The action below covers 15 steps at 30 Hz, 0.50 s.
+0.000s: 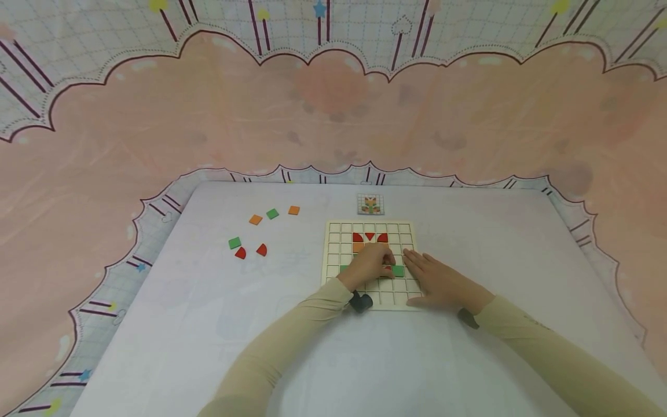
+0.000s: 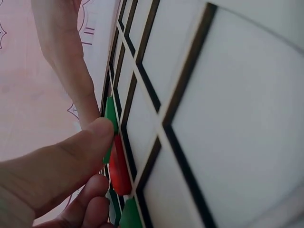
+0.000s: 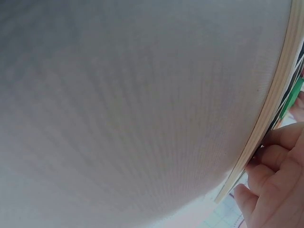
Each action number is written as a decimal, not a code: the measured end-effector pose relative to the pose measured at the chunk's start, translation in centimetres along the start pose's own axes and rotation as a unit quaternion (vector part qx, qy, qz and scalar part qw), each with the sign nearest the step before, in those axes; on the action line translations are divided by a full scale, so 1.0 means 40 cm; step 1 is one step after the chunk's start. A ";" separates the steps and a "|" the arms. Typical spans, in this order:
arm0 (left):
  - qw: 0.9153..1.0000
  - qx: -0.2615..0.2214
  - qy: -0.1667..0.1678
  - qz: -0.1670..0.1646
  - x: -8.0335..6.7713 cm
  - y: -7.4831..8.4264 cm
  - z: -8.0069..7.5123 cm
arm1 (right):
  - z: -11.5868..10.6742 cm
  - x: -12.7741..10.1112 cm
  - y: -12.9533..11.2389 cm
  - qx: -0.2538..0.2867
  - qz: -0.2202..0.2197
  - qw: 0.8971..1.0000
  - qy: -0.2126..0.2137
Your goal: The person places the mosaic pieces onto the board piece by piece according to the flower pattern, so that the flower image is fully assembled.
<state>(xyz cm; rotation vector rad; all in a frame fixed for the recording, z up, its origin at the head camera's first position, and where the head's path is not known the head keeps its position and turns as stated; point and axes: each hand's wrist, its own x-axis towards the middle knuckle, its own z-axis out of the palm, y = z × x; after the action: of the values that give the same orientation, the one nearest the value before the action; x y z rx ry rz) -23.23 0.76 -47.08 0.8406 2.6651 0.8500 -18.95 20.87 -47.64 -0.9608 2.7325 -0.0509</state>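
Note:
A wooden grid board (image 1: 333, 231) lies on the table with colored tiles on it. Over its middle, my left hand (image 1: 371, 263) pinches a small green tile (image 2: 110, 111) between thumb and a finger. Close under the thumb is a red piece (image 2: 120, 166), with another green tile (image 2: 129, 216) lower down. To the right of the fingertips lies a green square tile (image 1: 398, 271). My right hand (image 1: 443, 284) rests along the board's right edge, its fingers extended, touching the wooden rim (image 3: 266, 109). Red pieces (image 1: 383, 238) and an orange tile (image 1: 358, 247) sit higher on the grid.
Left of the board lie loose orange tiles (image 1: 255, 220), green tiles (image 1: 235, 242) and red quarter-round pieces (image 1: 261, 249). A small pattern card (image 1: 370, 204) lies just beyond the board. Patterned cloth (image 1: 333, 116) hangs behind the white table (image 1: 172, 324).

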 end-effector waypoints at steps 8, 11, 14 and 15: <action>1.000 0.001 -0.012 -0.002 0.003 0.004 0.004 | 0.001 0.000 0.003 0.003 -0.003 1.000 0.002; 1.000 -0.004 -0.012 -0.001 0.001 0.001 0.003 | -0.001 -0.001 0.001 0.002 -0.005 1.000 0.001; 1.000 -0.023 -0.015 -0.003 -0.004 -0.008 -0.001 | -0.003 -0.001 -0.001 0.005 -0.004 1.000 -0.001; 0.999 -0.033 -0.016 -0.005 -0.007 -0.013 -0.004 | -0.003 -0.002 -0.002 0.007 -0.004 1.000 -0.001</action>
<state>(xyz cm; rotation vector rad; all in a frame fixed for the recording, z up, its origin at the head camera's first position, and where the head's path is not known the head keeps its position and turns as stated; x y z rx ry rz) -23.31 0.18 -47.25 0.8185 2.5969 0.9094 -18.89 20.85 -47.48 -0.9676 2.7217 -0.0709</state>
